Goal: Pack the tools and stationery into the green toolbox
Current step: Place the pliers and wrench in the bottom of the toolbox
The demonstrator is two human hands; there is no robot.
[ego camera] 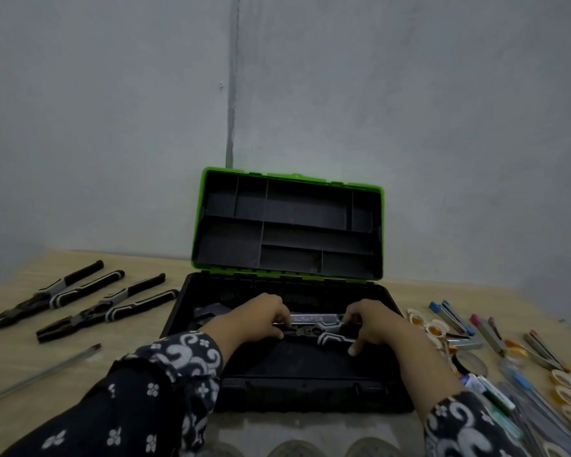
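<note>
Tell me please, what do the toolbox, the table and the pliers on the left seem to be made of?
The toolbox looks like moulded plastic: matte black base, green-rimmed lid with moulded dividers. The table looks like pale wood or a wood-look laminate with faint grain; I cannot tell which. The pliers seem to be dark metal at the head, with black and white handles, probably rubber or plastic.
</note>
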